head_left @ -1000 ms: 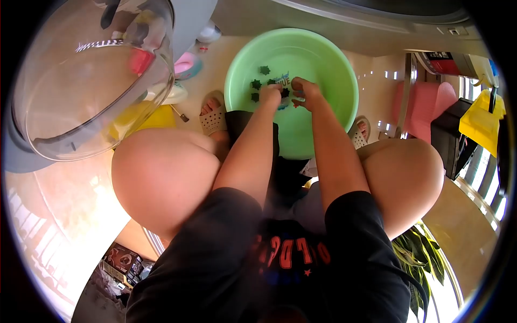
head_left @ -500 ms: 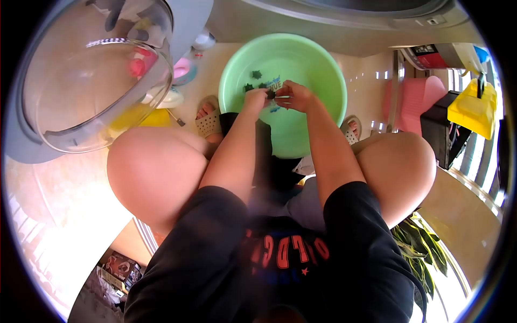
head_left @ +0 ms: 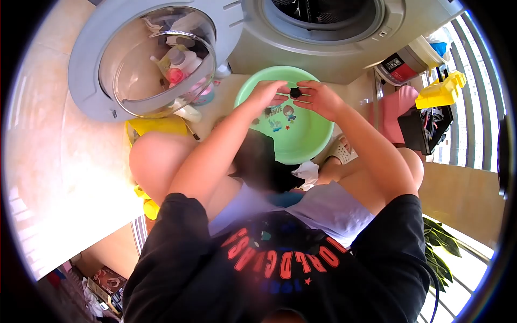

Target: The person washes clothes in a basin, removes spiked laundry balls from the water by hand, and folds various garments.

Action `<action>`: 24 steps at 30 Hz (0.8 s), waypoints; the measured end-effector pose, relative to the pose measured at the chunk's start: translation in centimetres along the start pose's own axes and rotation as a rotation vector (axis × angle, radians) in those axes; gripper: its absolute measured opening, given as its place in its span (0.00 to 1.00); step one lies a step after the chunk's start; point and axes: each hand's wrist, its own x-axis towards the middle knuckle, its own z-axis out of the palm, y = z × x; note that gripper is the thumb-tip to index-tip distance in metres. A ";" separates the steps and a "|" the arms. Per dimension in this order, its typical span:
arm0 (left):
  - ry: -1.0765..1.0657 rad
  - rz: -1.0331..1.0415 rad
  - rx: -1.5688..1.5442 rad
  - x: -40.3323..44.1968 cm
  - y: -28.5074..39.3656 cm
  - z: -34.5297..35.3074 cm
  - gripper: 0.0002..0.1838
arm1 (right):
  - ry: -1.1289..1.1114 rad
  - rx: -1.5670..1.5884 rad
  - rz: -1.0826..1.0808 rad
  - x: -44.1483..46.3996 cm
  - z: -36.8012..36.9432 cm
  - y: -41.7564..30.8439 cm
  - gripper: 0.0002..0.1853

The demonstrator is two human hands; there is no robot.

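Observation:
Both hands are raised over a green basin (head_left: 307, 137) on the floor. My left hand (head_left: 269, 93) comes in from the left, its fingers pointing at a small dark spiky piece (head_left: 295, 92). From the other side my right hand (head_left: 319, 99) touches the same piece with its fingertips. The piece sits between the two sets of fingers. Printed letters and a cartoon figure (head_left: 289, 113) show on the basin's bottom. Black cloth (head_left: 257, 153) hangs over the basin's near left edge.
A front-loading washing machine (head_left: 344, 59) stands ahead, its round door (head_left: 86, 70) swung out left over bottles. At right are a white bucket (head_left: 412, 62), a pink container (head_left: 392, 110), a black box (head_left: 417, 132) and a yellow tray (head_left: 441, 91).
The view has tilted up, showing more of the washing machine. Both hands have risen with the dark piece toward the basin's far edge, and the elbows have spread apart.

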 end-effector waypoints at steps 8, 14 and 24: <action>-0.268 -0.205 -0.015 -10.6 3.1 4.5 0.21 | -0.117 -0.072 0.087 -11.8 2.5 0.7 0.15; -0.157 -0.352 0.100 -10.7 -6.1 6.5 0.21 | -0.177 -0.595 0.145 -10.6 1.7 6.3 0.20; -0.193 -0.509 0.038 -10.8 -7.9 7.3 0.22 | -0.156 -0.420 0.357 -10.6 -2.3 9.8 0.15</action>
